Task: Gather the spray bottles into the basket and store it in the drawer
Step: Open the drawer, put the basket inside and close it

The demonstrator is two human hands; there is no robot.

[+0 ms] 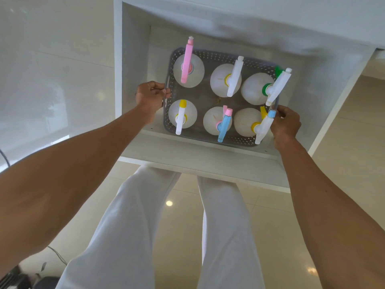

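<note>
A grey perforated basket (210, 56) sits inside an open white drawer (200, 161), seen from above. Several white spray bottles stand upright in it, in two rows; their trigger heads are pink (186, 63), white (235, 77), yellow-tipped (180, 117) and blue (224, 126). My left hand (149, 95) grips the basket's left rim at its handle. My right hand (286, 124) holds the basket's right rim, beside a white and blue trigger head (265, 126). The basket's near right corner is partly hidden by that hand.
The drawer's white side walls (133, 65) close in the basket on the left and right. A white cabinet front (270, 21) rises behind it. My legs in white trousers (133, 226) stand below the drawer on a glossy tiled floor (345, 142). A dark object (20, 278) lies at the bottom left.
</note>
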